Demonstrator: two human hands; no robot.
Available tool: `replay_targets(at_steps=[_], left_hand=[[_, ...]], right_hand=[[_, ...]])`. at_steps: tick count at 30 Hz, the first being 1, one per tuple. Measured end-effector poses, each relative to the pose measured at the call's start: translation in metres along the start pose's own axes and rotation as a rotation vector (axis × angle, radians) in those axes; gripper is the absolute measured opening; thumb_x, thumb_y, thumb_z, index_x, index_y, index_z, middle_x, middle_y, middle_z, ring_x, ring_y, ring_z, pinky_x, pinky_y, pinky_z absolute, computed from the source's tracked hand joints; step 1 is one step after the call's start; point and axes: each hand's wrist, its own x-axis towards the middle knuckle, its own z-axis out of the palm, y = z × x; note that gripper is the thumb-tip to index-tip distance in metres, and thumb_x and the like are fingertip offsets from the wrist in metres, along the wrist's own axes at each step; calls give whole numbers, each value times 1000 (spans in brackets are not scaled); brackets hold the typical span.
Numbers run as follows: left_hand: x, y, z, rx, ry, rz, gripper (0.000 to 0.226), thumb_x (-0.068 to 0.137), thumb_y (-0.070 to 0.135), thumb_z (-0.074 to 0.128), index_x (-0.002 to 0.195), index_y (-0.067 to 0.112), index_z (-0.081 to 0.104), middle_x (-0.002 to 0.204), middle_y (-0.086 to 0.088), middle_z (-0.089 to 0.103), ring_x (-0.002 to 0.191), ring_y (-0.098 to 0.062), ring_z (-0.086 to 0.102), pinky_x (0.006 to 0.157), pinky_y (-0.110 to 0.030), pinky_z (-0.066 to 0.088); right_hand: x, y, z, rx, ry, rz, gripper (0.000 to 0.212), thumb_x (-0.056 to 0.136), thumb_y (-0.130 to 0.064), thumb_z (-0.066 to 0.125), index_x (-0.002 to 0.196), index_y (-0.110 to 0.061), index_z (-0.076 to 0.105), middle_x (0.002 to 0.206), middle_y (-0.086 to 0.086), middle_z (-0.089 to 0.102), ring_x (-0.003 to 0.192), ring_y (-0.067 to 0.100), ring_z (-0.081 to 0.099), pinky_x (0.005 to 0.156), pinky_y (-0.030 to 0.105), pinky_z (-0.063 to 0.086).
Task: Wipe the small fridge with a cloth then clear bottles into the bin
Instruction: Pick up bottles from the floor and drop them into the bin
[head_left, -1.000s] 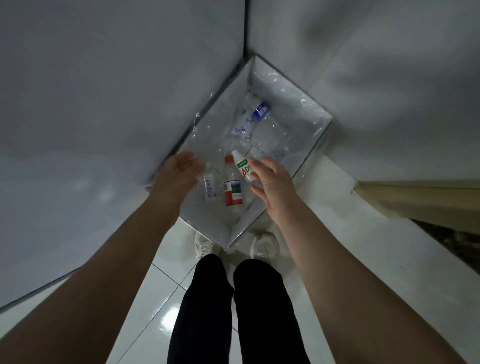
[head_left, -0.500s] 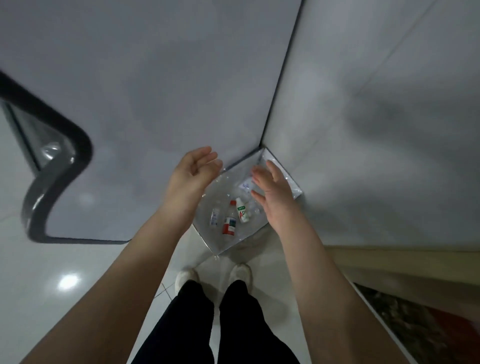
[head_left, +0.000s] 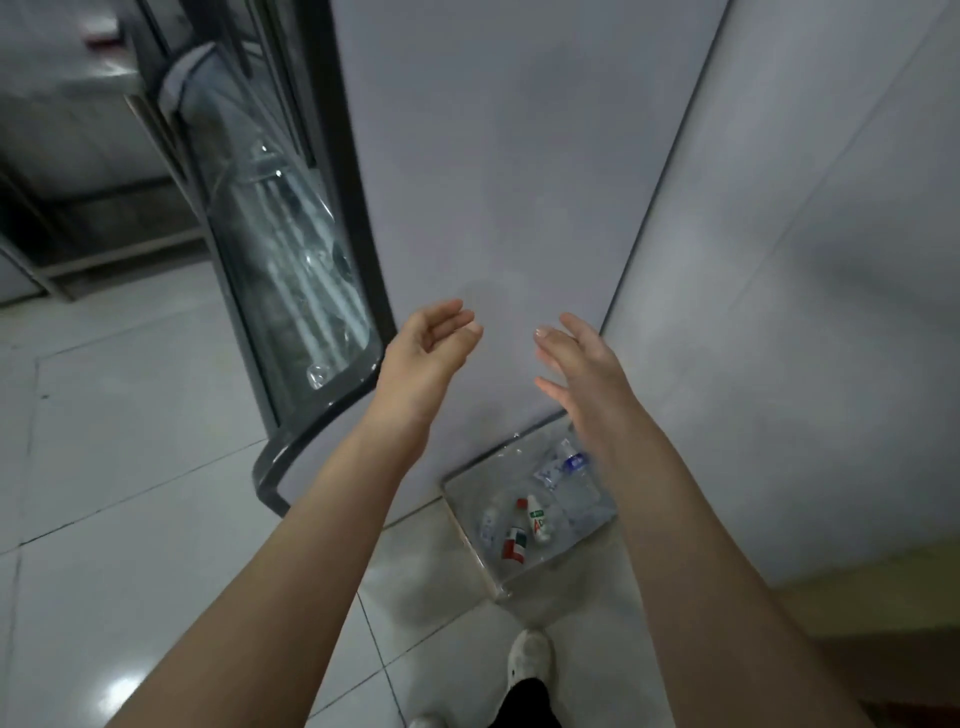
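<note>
Left hand (head_left: 426, 353) and right hand (head_left: 576, 374), empty with fingers loosely spread, mid-frame above the bin (head_left: 467, 535) of bottles (head_left: 537, 522); any more are best released low over its opening.

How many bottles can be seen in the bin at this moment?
4 in the bin: a clear bottle at left, a red-capped bottle next, a white bottle beside it, a blue-capped bottle at the back. Crumpled clear plastic may hide more.
</note>
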Motion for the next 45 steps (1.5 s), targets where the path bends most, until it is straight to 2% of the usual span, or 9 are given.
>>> replay_targets(at_steps=[5, 10, 15, 20, 24, 31, 34, 38, 45], left_hand=[[-41, 33, -38, -27, 72, 45, 29, 88, 16, 62, 116, 17, 55, 114, 3, 63, 108, -8, 58, 89, -25, 46], [-88, 57, -58, -74, 167, 73, 34, 87, 18, 64, 119, 16, 55, 108, 5, 64, 109, -12, 59, 94, -28, 47], [-141, 69, -70, -90, 287, 133, 30, 86, 20, 65, 115, 18, 56, 119, -3, 62, 112, -14, 59, 97, -31, 46], [-205, 71, -83, -114, 430, 176, 28, 86, 19, 63, 113, 19, 56, 119, -6, 61, 112, -17, 58, 97, -36, 46], [-258, 77, -105, -114, 553, 207, 20, 88, 18, 61, 108, 22, 56, 118, -5, 60, 111, -17, 58, 95, -33, 47], [-331, 96, -172, -128, 758, 261, 26, 88, 18, 61, 114, 18, 55, 119, -5, 60, 112, -17, 57, 99, -37, 45], [-357, 102, -209, -155, 829, 282, 24, 88, 18, 62, 111, 19, 57, 118, -5, 61, 110, -15, 58, 96, -34, 46], [-388, 107, -269, -172, 917, 308, 22, 87, 15, 62, 107, 20, 58, 116, -5, 62, 109, -15, 59, 93, -32, 47], [-432, 122, -390, -164, 971, 316, 18, 86, 16, 63, 104, 20, 59, 116, -5, 63, 111, -16, 59, 95, -34, 47]], right_hand=[[-43, -19, 30, -23, -49, -61, 57, 90, -22, 59, 141, -16, 33, 134, 1, 50, 115, 11, 53, 101, 39, 43], [-75, -38, 53, -23, -128, -119, 57, 91, -22, 59, 141, -15, 33, 127, 0, 51, 110, 13, 54, 94, 35, 46], [-117, -49, 73, -31, -276, -142, 57, 90, -20, 59, 141, -13, 34, 113, -4, 55, 111, 15, 54, 97, 39, 44], [-161, -46, 81, -61, -422, -151, 57, 89, -25, 61, 140, -18, 36, 115, -7, 56, 111, 13, 56, 95, 35, 48], [-200, -36, 105, -80, -571, -119, 56, 91, -24, 59, 141, -17, 35, 130, -1, 50, 114, 15, 54, 99, 39, 45], [-262, -19, 183, -125, -773, -115, 59, 89, -26, 61, 141, -20, 34, 129, -1, 51, 113, 13, 53, 95, 34, 47], [-285, -10, 223, -139, -835, -109, 58, 89, -26, 61, 141, -20, 35, 126, -2, 52, 112, 14, 53, 97, 38, 46], [-317, 9, 284, -123, -889, -81, 55, 89, -24, 61, 139, -19, 37, 114, -6, 56, 110, 15, 55, 97, 40, 47], [-374, 43, 402, -107, -903, -53, 54, 90, -22, 59, 139, -17, 36, 118, -1, 54, 105, 15, 57, 90, 35, 49]])
